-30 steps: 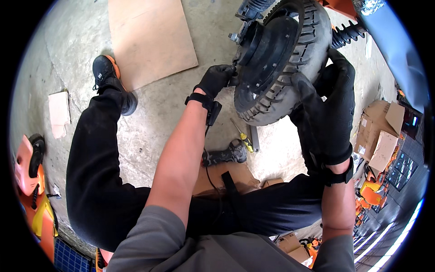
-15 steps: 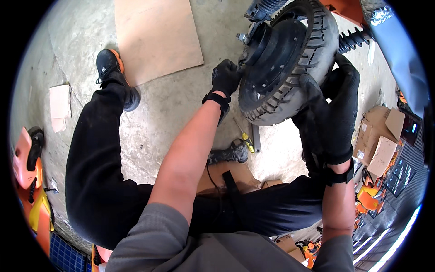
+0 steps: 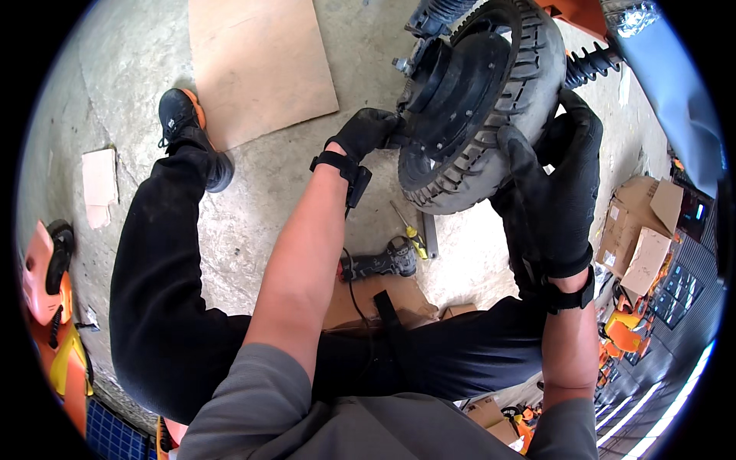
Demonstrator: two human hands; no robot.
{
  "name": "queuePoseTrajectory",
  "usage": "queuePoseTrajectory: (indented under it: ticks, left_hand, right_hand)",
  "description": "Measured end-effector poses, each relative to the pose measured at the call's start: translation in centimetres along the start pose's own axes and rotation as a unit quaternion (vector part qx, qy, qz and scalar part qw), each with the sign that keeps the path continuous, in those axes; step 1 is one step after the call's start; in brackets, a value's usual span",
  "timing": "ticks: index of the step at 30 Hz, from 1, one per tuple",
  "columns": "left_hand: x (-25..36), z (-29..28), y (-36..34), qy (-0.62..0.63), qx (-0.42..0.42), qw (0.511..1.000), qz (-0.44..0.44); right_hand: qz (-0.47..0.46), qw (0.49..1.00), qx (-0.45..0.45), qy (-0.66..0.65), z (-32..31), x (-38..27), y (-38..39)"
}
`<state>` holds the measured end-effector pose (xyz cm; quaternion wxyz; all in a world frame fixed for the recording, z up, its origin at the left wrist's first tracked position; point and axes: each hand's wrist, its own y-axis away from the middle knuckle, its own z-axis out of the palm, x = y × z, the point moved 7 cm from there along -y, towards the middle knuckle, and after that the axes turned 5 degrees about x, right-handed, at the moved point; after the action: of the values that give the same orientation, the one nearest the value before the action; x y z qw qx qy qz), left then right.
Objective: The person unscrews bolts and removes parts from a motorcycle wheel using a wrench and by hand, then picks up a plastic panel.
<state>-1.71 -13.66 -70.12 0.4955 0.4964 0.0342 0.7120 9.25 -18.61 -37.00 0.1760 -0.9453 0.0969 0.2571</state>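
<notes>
The step in hand appears to be some work at the inner side of the wheel (image 3: pixel 529 84), which stands tilted above the floor (image 3: pixel 307 192), in front of the person and a little to the right. The left hand (image 3: pixel 363 134) is at the edge of the hub (image 3: pixel 460 103), with its fingers curled closed; I cannot tell if they pinch some small part, because the glove covers it. The right hand (image 3: pixel 556 192) is open on the other side, its thumb and fingers spread along the tyre, so I think that it steadies the wheel more than it grips it. Above the left hand, the axle end with its nut (image 3: pixel 401 66) is in plain view, and no tool is on it. The screwdriver (image 3: pixel 415 236) and the drill (image 3: pixel 387 261) lie on the floor below the wheel, near each other and apart from both hands. In my judgement, the next move calls for a steady right hand, and for careful left fingers in the narrow place beside the hub.
</notes>
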Motion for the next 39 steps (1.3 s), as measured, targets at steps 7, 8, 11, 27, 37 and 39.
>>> queuePoseTrajectory:
  ticks: [7, 8, 11, 27, 37, 39]
  left_hand:
    - [-1.1, -1.0, -0.7, 0.011, 0.086, 0.995, 0.055]
    - [-1.0, -0.9, -0.6, 0.027, 0.098, 0.992, 0.068]
    - [-0.9, -0.3, -0.1, 0.043, 0.142, 0.986, 0.074]
    - [0.2, -0.3, 1.1, -0.032, 0.083, 0.996, -0.005]
    - [-1.7, 0.9, -0.4, 0.196, 0.009, 0.980, -0.011]
    - [-2.8, 0.4, -0.5, 0.184, 0.008, 0.983, -0.022]
  right_hand:
    - [-0.003, 1.000, -0.030, 0.010, 0.3, -0.5, 0.2]
    - [-0.016, 0.999, -0.029, 0.022, 0.2, -0.4, 0.1]
    - [-0.018, 0.999, -0.030, 0.009, 0.2, -0.7, 0.2]
    - [0.026, 0.999, -0.024, -0.021, 0.4, -0.3, 0.3]
    - [-0.022, 1.000, 0.011, -0.011, 0.1, -0.1, 0.1]
    - [-0.029, 0.999, 0.014, -0.014, 0.1, -0.2, 0.1]
